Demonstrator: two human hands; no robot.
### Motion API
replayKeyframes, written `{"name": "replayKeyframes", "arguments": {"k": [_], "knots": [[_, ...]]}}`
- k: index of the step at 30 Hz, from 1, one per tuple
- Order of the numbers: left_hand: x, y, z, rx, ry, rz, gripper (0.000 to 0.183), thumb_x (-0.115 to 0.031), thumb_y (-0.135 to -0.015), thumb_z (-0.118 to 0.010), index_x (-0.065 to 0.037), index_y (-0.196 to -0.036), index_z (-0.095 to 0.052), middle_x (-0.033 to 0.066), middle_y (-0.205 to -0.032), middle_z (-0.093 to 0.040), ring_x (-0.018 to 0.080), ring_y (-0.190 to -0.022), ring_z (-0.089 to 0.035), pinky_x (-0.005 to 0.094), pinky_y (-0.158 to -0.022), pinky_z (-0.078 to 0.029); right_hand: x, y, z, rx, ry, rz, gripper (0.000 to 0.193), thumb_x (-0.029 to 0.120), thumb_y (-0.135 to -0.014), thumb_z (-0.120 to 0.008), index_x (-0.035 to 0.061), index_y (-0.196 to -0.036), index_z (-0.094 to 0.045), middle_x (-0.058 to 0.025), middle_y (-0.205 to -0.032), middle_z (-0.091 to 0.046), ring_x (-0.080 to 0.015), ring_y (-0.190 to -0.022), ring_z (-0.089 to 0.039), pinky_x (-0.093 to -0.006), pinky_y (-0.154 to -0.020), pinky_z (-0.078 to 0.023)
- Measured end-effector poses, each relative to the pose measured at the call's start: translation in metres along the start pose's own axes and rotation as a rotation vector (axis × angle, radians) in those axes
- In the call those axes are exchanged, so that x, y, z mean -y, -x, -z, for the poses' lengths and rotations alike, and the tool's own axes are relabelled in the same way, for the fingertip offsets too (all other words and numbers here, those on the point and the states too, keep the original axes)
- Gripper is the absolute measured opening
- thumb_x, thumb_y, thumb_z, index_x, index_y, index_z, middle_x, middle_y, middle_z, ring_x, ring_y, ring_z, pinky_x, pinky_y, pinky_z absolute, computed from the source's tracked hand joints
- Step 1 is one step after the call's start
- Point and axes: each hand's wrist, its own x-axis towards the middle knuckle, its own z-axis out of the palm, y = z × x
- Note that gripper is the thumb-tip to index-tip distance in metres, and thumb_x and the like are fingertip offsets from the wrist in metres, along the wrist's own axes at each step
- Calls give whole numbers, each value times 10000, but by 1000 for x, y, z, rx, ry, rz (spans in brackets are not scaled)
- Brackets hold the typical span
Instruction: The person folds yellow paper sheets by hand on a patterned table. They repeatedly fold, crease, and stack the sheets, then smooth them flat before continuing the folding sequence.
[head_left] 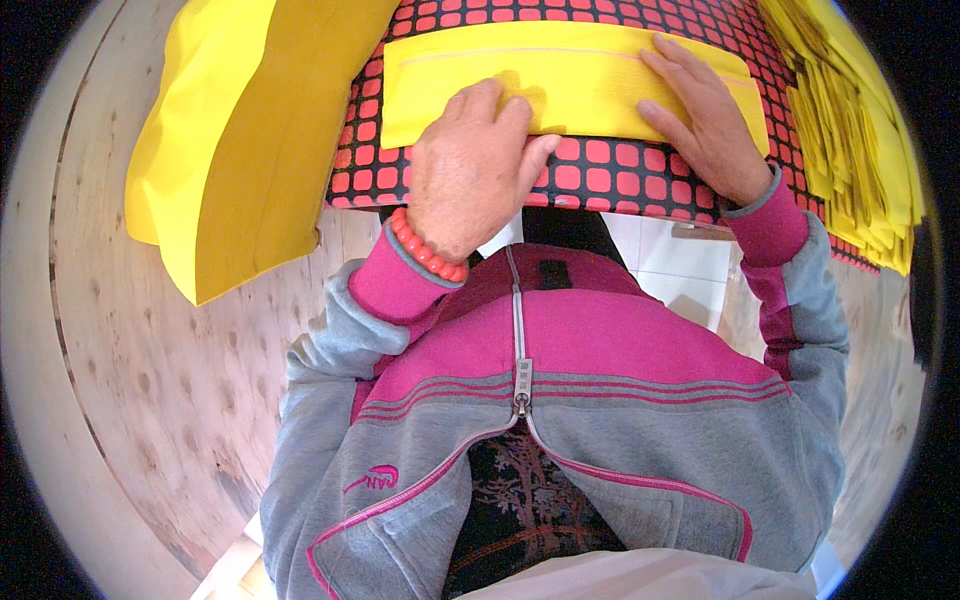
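A folded strip of yellow fabric (575, 85) lies lengthwise before me, with a pale line running along its upper part. My left hand (475, 165) rests on its near edge left of the middle, fingers stretched onto the cloth and the thumb out to the right. Toward the strip's right end lies my right hand (700, 120), fingers spread and pressing flat on the fabric. Neither hand grips anything. A red bead bracelet (425, 247) circles my left wrist.
Under the strip is a table with a red-and-black checked cover (590, 178). Large yellow fabric (245, 130) hangs over its left side. Piled yellow pieces (850, 140) drape over the right edge. Pale spotted flooring (170, 380) shows below on the left.
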Motion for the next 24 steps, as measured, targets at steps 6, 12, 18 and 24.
{"name": "replayKeyframes", "arguments": {"k": [6,12,18,24], "knots": [[12,15,13,0,-162,42,286,-307,-829,-749,-57,-868,-616,118,-899,-570,320,-845,-594,437,-691,-515,4,4,6,-27,-18,6,640,410,-882,-733,2,-1346,-568,-249,-1449,-507,-397,-1342,-483,-450,-1140,-369],[10,32,30,-6,-198,116,284,-294,-832,-758,-45,-870,-627,132,-923,-613,334,-837,-621,434,-701,-522,-1,3,1,-48,-48,52,689,436,-842,-766,-5,-1335,-573,-259,-1434,-518,-403,-1333,-490,-456,-1137,-372],[-10,-11,24,-148,-57,-58,323,-322,-868,-721,-6,-892,-663,168,-921,-648,365,-828,-647,450,-725,-533,0,10,5,-51,-7,55,692,421,-832,-779,-7,-1336,-573,-252,-1439,-517,-395,-1329,-499,-453,-1130,-382],[-50,-80,-57,34,-67,-221,510,-489,-945,-562,-51,-1184,-664,192,-1199,-615,340,-1174,-569,528,-1006,-417,16,17,13,-40,-105,29,674,360,-825,-797,5,-1349,-564,-241,-1442,-516,-386,-1336,-499,-448,-1127,-390]]}}
